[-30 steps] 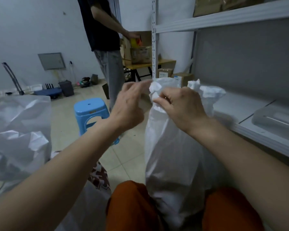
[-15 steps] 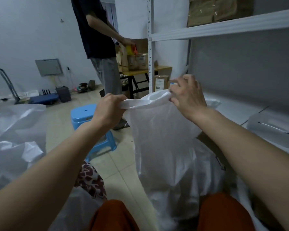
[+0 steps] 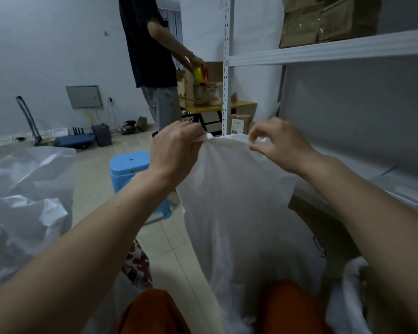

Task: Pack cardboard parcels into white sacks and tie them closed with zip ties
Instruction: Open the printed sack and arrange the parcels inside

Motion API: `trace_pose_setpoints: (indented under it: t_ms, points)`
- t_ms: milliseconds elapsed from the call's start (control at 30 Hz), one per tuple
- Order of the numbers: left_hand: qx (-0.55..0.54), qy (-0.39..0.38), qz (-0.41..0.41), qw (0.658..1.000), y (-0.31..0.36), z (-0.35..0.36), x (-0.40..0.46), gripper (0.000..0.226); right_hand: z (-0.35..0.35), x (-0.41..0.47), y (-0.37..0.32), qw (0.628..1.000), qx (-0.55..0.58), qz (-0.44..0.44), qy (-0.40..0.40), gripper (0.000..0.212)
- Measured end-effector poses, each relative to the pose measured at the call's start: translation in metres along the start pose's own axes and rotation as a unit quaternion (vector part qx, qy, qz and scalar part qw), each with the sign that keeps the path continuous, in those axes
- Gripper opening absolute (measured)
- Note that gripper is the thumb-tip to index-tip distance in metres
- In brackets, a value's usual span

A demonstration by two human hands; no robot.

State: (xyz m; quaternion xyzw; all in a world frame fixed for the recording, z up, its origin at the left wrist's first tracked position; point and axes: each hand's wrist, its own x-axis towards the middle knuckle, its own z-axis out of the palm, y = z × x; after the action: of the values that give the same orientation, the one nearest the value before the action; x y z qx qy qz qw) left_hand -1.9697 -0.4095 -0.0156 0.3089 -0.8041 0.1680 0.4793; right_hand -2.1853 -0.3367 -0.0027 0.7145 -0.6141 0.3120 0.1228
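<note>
A white sack point(image 3: 237, 213) stands upright between my knees, its top edge stretched flat. My left hand point(image 3: 173, 149) grips the left end of that edge with curled fingers. My right hand point(image 3: 279, 143) pinches the right end between thumb and fingertips. What is inside the sack is hidden. A brown cardboard parcel point(image 3: 323, 227) lies on the floor to the right of the sack, partly behind my right forearm. No zip tie is visible.
A blue plastic stool point(image 3: 133, 169) stands just left of the sack. Crumpled white sacks point(image 3: 22, 201) pile at the left. A white metal shelf point(image 3: 336, 51) with cardboard boxes rises at the right. A person point(image 3: 155, 59) stands at a wooden table behind.
The bunched sack top was pulled apart and stretched flat between both hands. The hands have since come closer together, and the right hand went from gripping the edge to pinching it.
</note>
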Motion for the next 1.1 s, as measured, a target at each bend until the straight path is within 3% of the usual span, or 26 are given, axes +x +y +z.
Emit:
trace_pose_setpoints:
  t_ms: [67, 133, 167, 200, 300, 433, 500, 567, 667, 700, 733, 800, 833, 900, 1000, 1100]
  points:
    - [-0.001, 0.008, -0.005, 1.000, -0.009, -0.003, -0.005, 0.006, 0.006, 0.001, 0.002, 0.999, -0.027, 0.003, -0.023, 0.028]
    - [-0.010, 0.006, 0.009, 1.000, -0.013, -0.010, -0.008, 0.006, 0.015, 0.006, 0.001, 0.995, -0.091, -0.017, -0.040, 0.062]
    - [-0.014, -0.001, 0.028, 1.000, -0.013, -0.012, -0.009, 0.006, 0.020, 0.010, 0.001, 0.991, -0.122, -0.030, -0.038, 0.068]
    - [-0.012, -0.009, 0.049, 0.999, -0.014, -0.014, -0.010, 0.004, 0.025, 0.015, 0.001, 0.990, -0.137, -0.039, -0.026, 0.058]
    - [0.044, -0.015, 0.060, 0.997, -0.027, -0.012, -0.011, 0.005, 0.021, 0.024, -0.001, 0.987, -0.135, -0.048, 0.078, 0.001]
    - [0.151, -0.014, -0.063, 0.986, -0.052, -0.010, -0.001, 0.014, 0.000, 0.034, -0.021, 0.933, -0.171, -0.204, 0.243, 0.015]
    - [0.171, -0.035, -0.138, 0.975, -0.055, -0.014, 0.013, 0.014, 0.001, 0.038, -0.036, 0.905, -0.205, -0.280, 0.246, 0.015]
    - [0.177, -0.092, -0.189, 0.961, -0.049, -0.019, 0.024, 0.017, 0.005, 0.042, -0.036, 0.898, -0.214, -0.300, 0.242, 0.017]
    - [0.076, -0.254, -0.122, 0.956, -0.022, -0.028, 0.036, 0.071, 0.007, 0.044, -0.026, 0.884, -0.211, -0.318, 0.269, 0.027]
    - [-0.001, -0.282, -0.094, 0.955, -0.008, -0.032, 0.042, 0.078, 0.007, 0.045, -0.027, 0.880, -0.210, -0.328, 0.271, 0.024]
    - [-0.071, -0.289, -0.074, 0.952, 0.003, -0.035, 0.047, 0.071, 0.006, 0.045, -0.031, 0.883, -0.201, -0.333, 0.264, 0.018]
    - [-0.122, -0.240, -0.064, 0.961, 0.016, -0.035, 0.053, 0.029, 0.005, 0.042, -0.038, 0.911, -0.143, -0.315, 0.226, 0.009]
    - [-0.106, -0.202, -0.066, 0.971, 0.018, -0.035, 0.053, 0.012, 0.003, 0.038, -0.038, 0.930, -0.099, -0.286, 0.207, 0.016]
    - [-0.045, -0.130, -0.060, 0.989, 0.015, -0.030, 0.046, 0.009, -0.002, 0.028, -0.025, 0.960, -0.042, -0.224, 0.161, 0.026]
    - [-0.027, -0.068, -0.024, 0.997, 0.007, -0.030, 0.030, 0.008, -0.005, 0.015, 0.005, 0.974, -0.078, -0.194, 0.083, 0.013]
    - [0.056, -0.048, 0.053, 0.996, 0.008, -0.037, 0.017, 0.001, -0.002, 0.009, 0.015, 0.952, -0.154, -0.218, 0.153, 0.015]
